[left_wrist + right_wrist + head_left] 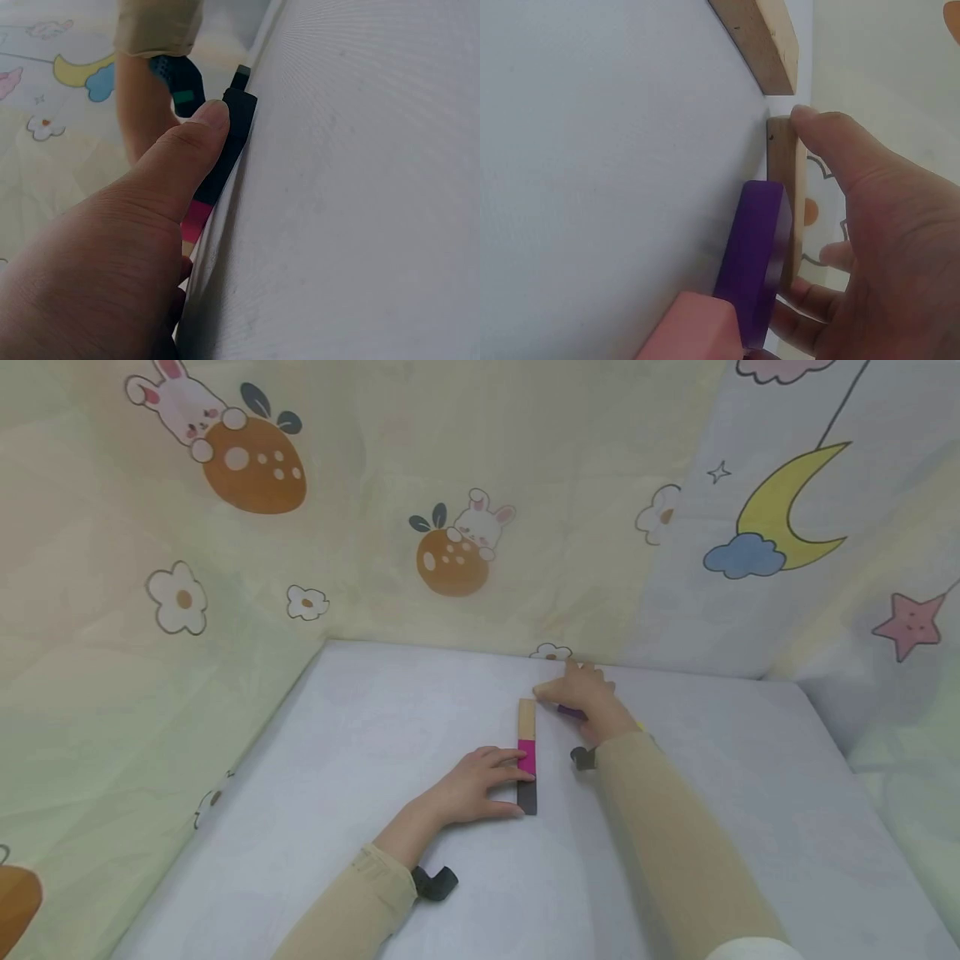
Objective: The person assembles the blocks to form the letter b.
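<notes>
Resting on the white table [360, 793], your L hand [468, 789] is lying flat beside a row of three blocks set end to end: natural wood block [527, 720] at 12 o'clock, magenta block [527, 757] in the middle, black block [527, 795] at 6. Fingers are lying nearly straight against the magenta one; in the L wrist view the thumb [196, 142] is pressing the black block's [234, 142] side. At approx. 1 o'clock from the row, your R hand [587, 700] is curling round a plain wooden block [786, 202], thumb on its end, w/ a purple block [756, 262] touching alongside and a pink block [694, 330] just below. Both are lying on the table.
</notes>
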Demonstrator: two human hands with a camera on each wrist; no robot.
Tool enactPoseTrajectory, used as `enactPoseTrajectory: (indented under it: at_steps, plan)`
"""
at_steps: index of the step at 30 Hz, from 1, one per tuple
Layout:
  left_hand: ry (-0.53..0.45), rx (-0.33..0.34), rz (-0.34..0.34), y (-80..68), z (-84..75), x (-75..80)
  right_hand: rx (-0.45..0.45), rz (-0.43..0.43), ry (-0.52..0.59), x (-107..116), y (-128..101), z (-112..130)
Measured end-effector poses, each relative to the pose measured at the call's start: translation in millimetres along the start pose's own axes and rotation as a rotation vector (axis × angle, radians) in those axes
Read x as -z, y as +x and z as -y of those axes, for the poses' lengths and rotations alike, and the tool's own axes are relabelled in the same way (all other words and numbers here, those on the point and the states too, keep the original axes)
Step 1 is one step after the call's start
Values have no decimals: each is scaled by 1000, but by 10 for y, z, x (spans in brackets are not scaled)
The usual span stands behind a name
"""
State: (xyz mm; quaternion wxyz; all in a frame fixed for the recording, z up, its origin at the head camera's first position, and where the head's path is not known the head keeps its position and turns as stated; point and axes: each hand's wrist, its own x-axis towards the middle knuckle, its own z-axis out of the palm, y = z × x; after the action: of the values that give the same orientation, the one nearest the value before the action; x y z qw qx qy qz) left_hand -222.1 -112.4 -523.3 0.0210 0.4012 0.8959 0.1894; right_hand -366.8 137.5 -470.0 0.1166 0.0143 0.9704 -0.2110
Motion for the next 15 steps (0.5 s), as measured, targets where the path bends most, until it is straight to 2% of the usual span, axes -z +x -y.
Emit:
enactPoseTrajectory:
  at_steps: [10,15]
  plan:
    - [-17,17,10,-5,-21,15,-14,-9,8,-23,9,-5]
    - [-10,12,7,0,-17,6,82,-26,38,-3,0,-42]
